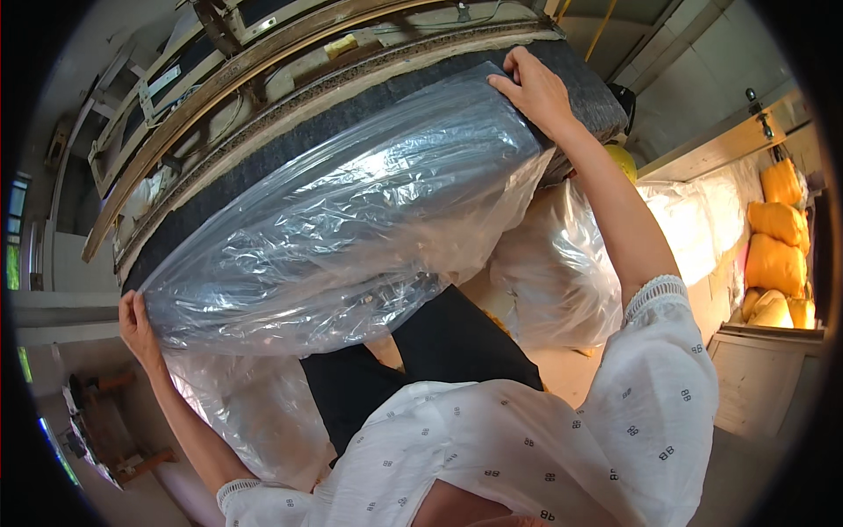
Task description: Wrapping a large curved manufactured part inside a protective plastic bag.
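A wide sheet of clear plastic film (351,220) is stretched between my two hands, over the front of a long dark work surface (202,206). At the left end, my left hand (136,323) pinches the film's upper corner. My right hand (534,92) is closed on the opposite upper corner, at the far right of the surface. The film is creased and shiny, and its lower part hangs over the front edge toward my lap. Both arms are spread wide.
Behind the surface runs a machine frame with a long wooden bar (176,136). More clear plastic (558,272) lies bunched at the right, and another heap (255,413) is below my left arm. Orange bundles (777,250) are stacked at the far right beside a pale cabinet (755,378).
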Motion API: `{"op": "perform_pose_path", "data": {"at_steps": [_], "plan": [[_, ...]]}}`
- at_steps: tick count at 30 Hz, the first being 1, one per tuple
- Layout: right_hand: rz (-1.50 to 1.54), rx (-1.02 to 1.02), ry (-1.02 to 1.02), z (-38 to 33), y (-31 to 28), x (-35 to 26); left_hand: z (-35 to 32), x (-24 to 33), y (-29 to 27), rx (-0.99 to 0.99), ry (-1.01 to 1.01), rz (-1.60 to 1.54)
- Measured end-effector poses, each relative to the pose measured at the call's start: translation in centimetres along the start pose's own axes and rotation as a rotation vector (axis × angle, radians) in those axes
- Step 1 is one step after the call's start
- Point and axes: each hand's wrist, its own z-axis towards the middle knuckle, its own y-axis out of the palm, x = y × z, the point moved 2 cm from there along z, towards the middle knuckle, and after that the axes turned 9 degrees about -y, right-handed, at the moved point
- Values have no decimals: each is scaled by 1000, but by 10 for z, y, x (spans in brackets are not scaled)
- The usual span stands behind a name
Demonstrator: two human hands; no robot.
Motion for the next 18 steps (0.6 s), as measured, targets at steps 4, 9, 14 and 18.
{"op": "perform_pose_path", "data": {"at_steps": [4, 9, 14, 18], "plan": [[48, 93, -117, 8, 8, 13, -36, 20, -31, -107, 8, -30], [-97, -82, -340, 22, 5, 4, -64, 1, -41, -190, 32, -79], [716, 116, -90, 57, 1, -3, -51, 17, -30, 139, -174, -427], [675, 454, 72, 76, -6, -40, -13, 24, -19, 414, -210, -430]]}}
